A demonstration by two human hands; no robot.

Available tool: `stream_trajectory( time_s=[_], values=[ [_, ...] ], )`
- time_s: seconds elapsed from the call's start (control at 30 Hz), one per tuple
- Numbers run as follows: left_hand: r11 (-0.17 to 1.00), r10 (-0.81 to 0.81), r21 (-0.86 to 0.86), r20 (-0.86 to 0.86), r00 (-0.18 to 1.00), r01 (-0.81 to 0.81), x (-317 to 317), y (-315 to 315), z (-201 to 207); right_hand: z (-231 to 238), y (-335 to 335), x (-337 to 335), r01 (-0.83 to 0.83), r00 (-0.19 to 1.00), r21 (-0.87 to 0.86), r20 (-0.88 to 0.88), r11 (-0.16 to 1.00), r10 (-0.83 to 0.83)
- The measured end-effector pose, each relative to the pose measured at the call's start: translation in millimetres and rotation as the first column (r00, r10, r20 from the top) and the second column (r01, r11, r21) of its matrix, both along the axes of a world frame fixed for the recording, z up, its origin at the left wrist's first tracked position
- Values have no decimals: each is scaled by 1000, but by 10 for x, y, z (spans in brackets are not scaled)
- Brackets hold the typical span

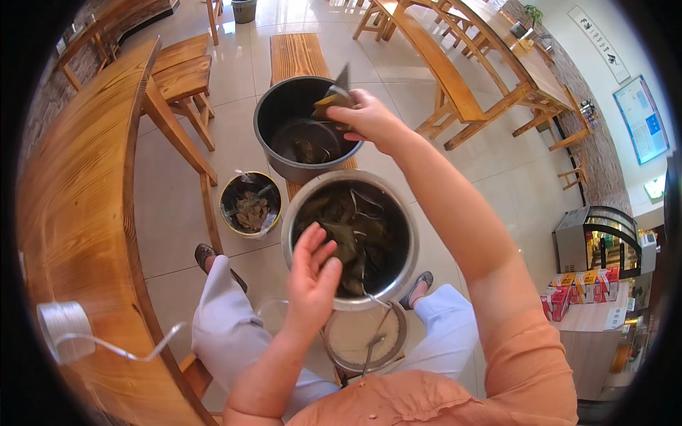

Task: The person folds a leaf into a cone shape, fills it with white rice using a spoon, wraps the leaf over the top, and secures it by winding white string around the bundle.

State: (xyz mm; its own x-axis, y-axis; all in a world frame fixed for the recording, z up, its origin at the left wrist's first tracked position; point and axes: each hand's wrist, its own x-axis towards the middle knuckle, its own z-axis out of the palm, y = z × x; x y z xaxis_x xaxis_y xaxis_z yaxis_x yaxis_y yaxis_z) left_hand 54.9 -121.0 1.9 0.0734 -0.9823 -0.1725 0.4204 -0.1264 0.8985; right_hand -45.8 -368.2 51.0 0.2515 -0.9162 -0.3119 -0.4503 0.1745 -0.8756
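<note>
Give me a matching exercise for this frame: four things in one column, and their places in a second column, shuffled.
Things:
1. Dark pot
2. Steel pot
3. Spool of white string
4. Small yellow-rimmed bin

Places:
A. On the floor beside the bench
B. On the wooden table, at the person's left
C. Far pot on the bench, under the right hand holding a leaf-wrapped bundle
D. Near pot on the bench, full of soaked leaves, with the left hand open over its rim

Pairs: 1-C, 2-D, 3-B, 4-A
</note>
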Motion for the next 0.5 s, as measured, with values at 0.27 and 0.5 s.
stream_trajectory(
  time_s=[0.27,0.5],
  values=[
    [991,-117,72,-1,993,117,155,56,51,-789,-535,727,-386,664,316,-556,866,499],
    [990,-104,94,-14,995,105,146,-45,-39,-1065,-635,747,-638,352,154,-813,754,464]
  ],
)
